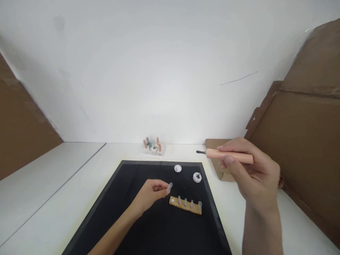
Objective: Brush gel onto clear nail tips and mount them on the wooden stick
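From the wearer's head, our single camera faces forward and down, the black rectangular mat [148, 226] near below, the white wall [159, 78] beyond.

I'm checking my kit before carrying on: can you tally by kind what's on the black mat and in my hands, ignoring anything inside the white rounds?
Clear nail tips: 5 (4 on the strip, 1 in the left hand)
Tan strip: 1
White rounds: 2
Peach-handled brush: 1
Total: 9
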`<state>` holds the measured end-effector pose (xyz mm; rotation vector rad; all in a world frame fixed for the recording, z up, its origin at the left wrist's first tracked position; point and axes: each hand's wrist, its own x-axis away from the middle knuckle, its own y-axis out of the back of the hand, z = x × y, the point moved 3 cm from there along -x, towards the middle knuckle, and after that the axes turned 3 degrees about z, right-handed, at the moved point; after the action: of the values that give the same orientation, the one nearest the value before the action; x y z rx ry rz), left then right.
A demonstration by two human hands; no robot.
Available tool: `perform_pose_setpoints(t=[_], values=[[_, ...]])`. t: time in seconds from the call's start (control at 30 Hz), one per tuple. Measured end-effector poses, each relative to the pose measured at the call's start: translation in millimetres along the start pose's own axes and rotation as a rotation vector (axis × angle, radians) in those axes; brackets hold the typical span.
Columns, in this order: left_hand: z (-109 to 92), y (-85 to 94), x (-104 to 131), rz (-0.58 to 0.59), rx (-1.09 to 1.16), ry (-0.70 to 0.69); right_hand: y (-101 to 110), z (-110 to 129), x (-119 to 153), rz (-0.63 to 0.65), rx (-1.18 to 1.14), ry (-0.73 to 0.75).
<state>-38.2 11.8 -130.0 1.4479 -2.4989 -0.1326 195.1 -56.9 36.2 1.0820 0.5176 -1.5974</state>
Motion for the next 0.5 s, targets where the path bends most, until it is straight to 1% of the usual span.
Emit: perform_pose_setpoints(t=[0.13,0.23,0.33,0.5], values=[[32.2,-8.1,-12.3,0.062,-0.084,0.060,-0.7,-1.1,0.2,0.006,0.034,0.010],[47.9,-11.1,-16.7,0.071,-0.131,0.079,-1.9,-3.4,0.6,0.016,0.042,0.017],[57.1,-13.3,-17.3,0.062,-0.176,0.086,-3.6,-6.3,0.6,0.031,0.045,0.012],[64.5,-16.8,-20.6,0.016,-0.287,0.073,-5.6,-8.9,0.0,0.048,0.043,0.032]])
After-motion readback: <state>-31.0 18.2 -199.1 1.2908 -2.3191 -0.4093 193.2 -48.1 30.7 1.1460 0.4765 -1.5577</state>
